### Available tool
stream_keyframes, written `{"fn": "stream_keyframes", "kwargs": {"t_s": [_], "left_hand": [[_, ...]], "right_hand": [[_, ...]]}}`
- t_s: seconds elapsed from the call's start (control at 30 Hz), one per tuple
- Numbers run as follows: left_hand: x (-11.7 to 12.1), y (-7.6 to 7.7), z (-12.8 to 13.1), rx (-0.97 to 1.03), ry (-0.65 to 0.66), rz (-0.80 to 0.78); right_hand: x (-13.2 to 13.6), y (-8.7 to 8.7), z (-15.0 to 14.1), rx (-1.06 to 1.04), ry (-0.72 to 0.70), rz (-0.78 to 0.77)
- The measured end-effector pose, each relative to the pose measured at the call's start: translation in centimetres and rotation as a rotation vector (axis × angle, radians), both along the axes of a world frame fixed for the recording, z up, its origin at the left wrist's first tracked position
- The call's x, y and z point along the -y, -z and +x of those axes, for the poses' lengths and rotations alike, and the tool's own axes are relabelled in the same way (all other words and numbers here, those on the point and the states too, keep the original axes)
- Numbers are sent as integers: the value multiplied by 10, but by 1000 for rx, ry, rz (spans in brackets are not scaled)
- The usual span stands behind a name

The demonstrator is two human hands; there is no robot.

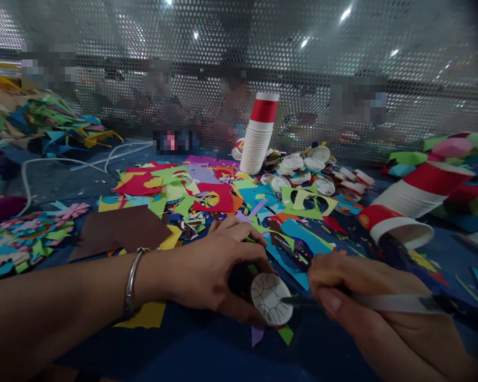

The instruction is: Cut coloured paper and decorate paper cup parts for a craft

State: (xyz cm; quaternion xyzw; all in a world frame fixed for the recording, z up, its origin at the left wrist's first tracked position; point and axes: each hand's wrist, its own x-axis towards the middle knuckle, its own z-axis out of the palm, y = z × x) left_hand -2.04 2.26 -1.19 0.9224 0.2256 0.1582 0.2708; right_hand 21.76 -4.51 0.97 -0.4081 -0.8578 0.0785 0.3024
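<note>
The left hand (219,265) is half-curled, the right hand (354,279) closed round a pointed tool (300,302); between them, a paper cup base (269,302) is pinched by left thumb and fingers. Probably light, easily dented, it is best held by its rim.

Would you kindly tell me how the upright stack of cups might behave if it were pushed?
The upright stack of cups would probably tip easily, being tall and narrow. It is likely light for its size, as the cups look like paper. Once down, it might roll, given its round sides.
</note>
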Motion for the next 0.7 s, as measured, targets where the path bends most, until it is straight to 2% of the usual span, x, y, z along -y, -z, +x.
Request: {"fn": "stream_keyframes", "kwargs": {"t_s": [0.33, 0.7], "left_hand": [[-1, -1, 0, -15, -11, -23], [-1, 0, 0, -2, -10, -32]], "right_hand": [[1, 3, 4, 47, -26, -25], [2, 1, 0, -3, -13, -16]]}}
